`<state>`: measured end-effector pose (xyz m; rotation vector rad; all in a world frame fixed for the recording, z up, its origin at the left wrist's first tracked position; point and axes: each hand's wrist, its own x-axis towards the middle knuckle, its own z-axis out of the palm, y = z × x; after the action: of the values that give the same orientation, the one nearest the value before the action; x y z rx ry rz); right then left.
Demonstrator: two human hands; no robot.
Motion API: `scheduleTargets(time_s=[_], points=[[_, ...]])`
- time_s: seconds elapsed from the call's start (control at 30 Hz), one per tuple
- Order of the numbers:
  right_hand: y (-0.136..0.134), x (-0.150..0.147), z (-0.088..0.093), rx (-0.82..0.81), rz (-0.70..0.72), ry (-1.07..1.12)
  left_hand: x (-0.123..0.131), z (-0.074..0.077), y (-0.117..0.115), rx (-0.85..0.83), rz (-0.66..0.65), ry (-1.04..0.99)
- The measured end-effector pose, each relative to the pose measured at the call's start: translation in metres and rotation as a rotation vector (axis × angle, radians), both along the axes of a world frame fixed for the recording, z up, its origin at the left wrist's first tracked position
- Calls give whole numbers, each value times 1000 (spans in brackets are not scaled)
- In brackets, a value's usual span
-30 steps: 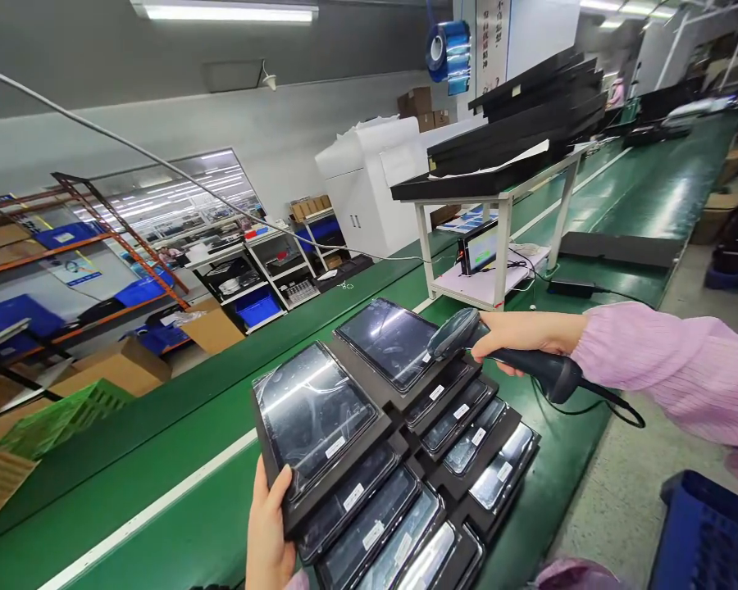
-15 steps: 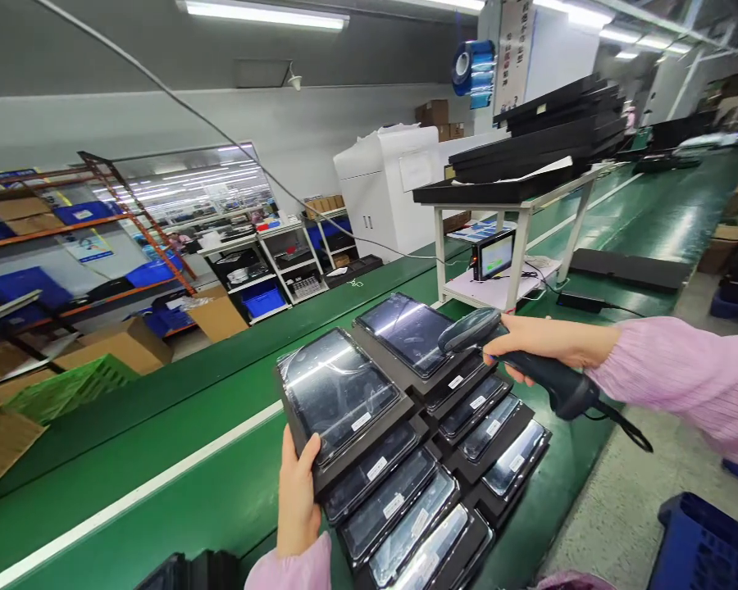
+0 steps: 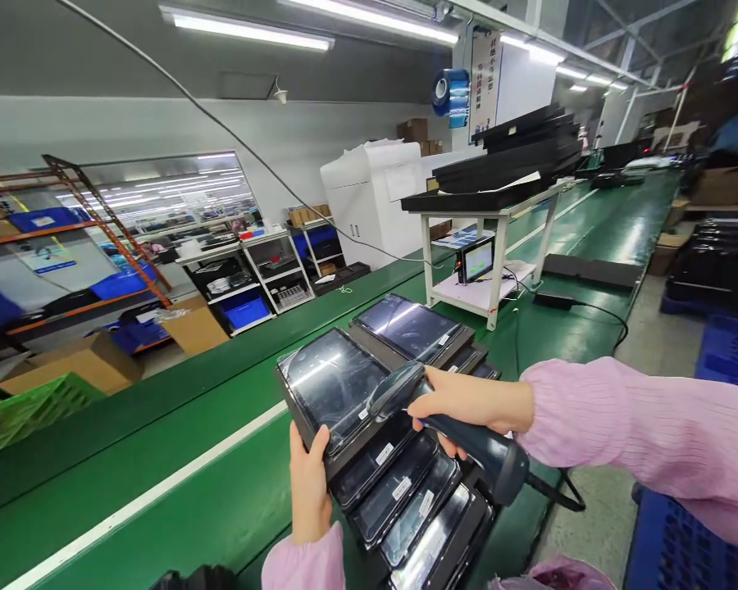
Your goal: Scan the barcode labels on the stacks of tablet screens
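Two fanned rows of black tablets in trays lie on the green conveyor belt [image 3: 160, 459]. My left hand [image 3: 309, 483] grips the near corner of the top tablet [image 3: 335, 381] of the left row, thumb on its glass. My right hand [image 3: 467, 406] is closed on a dark barcode scanner [image 3: 448, 422], whose head hangs over the white label at that tablet's right corner. The lower tablets [image 3: 406, 500] each carry a small white label. The right row's top tablet [image 3: 409, 326] lies just beyond the scanner.
A white stand [image 3: 489, 246] on the belt carries stacked black trays [image 3: 517, 152] on top and a small lit screen [image 3: 476, 260] below. Shelves with blue bins and cardboard boxes line the left. A blue crate [image 3: 682, 549] sits at lower right. A cable crosses overhead.
My right hand has swung the scanner left, from the right row's top tablet to the label on the left row's top tablet. My left hand has kept its hold on the stack.
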<state>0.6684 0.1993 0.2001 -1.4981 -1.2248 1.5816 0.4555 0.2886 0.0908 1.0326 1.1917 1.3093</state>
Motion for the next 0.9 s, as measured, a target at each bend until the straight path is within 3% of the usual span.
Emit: scheduleTargets(time_s=[0.2, 0.53, 0.67, 0.9], points=[[-8, -11, 9, -48, -31, -141, -2, -5, -4, 49, -37, -5], [-8, -20, 11, -56, -47, -189, -2, -8, -6, 43, -45, 12], [-13, -17, 4, -38, -35, -175, -1, -9, -6, 42, -52, 2], [-35, -12, -22, -161, 16, -186, 0, -8, -7, 46, -45, -7]])
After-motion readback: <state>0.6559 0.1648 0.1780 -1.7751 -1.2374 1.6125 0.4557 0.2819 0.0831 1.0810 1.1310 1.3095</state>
